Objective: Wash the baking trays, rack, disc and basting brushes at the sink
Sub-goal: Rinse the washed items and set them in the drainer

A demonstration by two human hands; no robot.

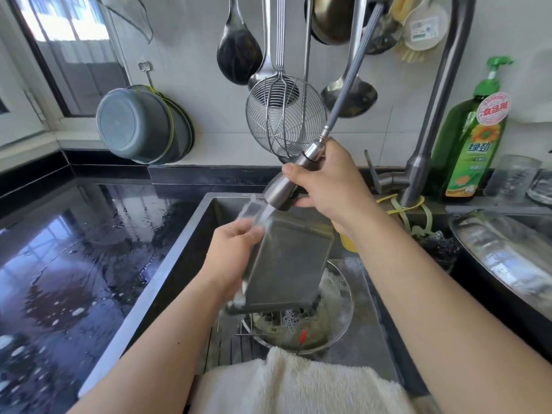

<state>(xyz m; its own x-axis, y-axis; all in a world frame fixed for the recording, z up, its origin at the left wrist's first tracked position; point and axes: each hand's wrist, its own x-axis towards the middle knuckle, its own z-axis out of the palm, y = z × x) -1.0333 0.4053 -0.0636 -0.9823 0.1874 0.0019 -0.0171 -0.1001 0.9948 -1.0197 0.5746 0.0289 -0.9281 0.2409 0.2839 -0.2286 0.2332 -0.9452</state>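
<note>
A dark rectangular baking tray (286,264) is held tilted over the sink (179,249), and my left hand (236,249) grips its left edge. My right hand (325,183) holds the pull-out spray head (280,189) just above the tray's top edge. Water runs from the head onto the tray. Below the tray sits a round metal basin (337,318) with suds and something small and red in it. A wire rack (230,339) lies on the sink floor, partly under the basin.
A white towel (298,383) hangs over the sink's near edge. The wet black counter (74,249) lies to the left. At the right stand the faucet (433,130), a green soap bottle (475,138) and a metal lid (507,249). Ladles and a wire skimmer (283,121) hang above.
</note>
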